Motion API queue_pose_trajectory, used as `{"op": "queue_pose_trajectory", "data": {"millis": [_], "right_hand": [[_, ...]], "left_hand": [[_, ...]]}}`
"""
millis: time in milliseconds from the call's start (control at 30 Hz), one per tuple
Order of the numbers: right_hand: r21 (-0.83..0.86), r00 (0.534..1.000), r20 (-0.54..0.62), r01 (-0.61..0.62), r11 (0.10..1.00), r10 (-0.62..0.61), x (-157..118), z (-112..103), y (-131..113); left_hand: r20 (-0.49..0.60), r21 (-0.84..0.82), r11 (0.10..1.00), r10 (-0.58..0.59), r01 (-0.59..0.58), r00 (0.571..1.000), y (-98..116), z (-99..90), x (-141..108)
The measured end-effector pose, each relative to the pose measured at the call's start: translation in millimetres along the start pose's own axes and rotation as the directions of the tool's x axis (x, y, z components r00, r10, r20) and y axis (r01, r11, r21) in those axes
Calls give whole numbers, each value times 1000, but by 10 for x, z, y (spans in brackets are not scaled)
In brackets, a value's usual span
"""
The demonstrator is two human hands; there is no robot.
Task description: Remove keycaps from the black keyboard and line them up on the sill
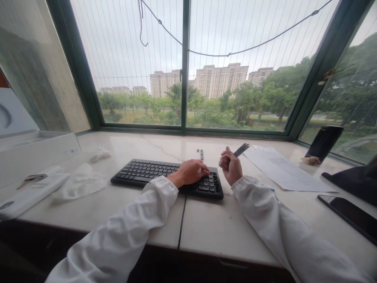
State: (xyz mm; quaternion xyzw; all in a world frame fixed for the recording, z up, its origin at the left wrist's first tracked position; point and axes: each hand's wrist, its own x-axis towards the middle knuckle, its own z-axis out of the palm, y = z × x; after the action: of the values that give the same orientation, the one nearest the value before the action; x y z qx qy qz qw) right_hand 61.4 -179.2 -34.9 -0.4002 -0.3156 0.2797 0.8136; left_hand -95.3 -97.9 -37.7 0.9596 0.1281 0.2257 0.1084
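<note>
A black keyboard (pixel 147 169) lies on the pale stone sill. My left hand (pixel 193 171) rests over its right part, fingers bent together at the number keys; whatever the fingertips hold, if anything, is too small to name. To the right of the keyboard, my right hand (pixel 231 165) is raised and wrapped round a dark, slim tool (pixel 242 149) that points up and to the right. Several small keycaps (pixel 202 154) sit on the sill behind the keyboard.
On the left are a white box (pixel 38 153), keys (pixel 32 179) on a flat white box, and crumpled plastic (pixel 84 182). Printed paper (pixel 285 169), a propped black phone (pixel 324 143) and a flat phone (pixel 350 214) occupy the right. Windows stand behind.
</note>
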Motion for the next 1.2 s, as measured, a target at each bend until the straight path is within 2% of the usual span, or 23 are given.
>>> {"op": "queue_pose_trajectory", "data": {"millis": [133,333,600,967,1200], "right_hand": [[54,999,7,-46,997,46,-23,15,-1],[2,999,19,-26,1000,26,-50,33,88],[26,985,81,-157,987,155,-120,89,146],[-19,982,-58,-180,984,178,-191,186,87],[-86,990,-38,-139,987,136,-216,209,95]], "left_hand": [[20,-36,999,12,-12,1000,4,19,-2],[13,-114,993,-11,12,1000,-12,22,4],[31,-243,970,17,-9,999,-68,25,12],[57,-321,947,-11,29,998,-85,32,25],[51,-336,941,-8,25,999,-84,38,18]]}}
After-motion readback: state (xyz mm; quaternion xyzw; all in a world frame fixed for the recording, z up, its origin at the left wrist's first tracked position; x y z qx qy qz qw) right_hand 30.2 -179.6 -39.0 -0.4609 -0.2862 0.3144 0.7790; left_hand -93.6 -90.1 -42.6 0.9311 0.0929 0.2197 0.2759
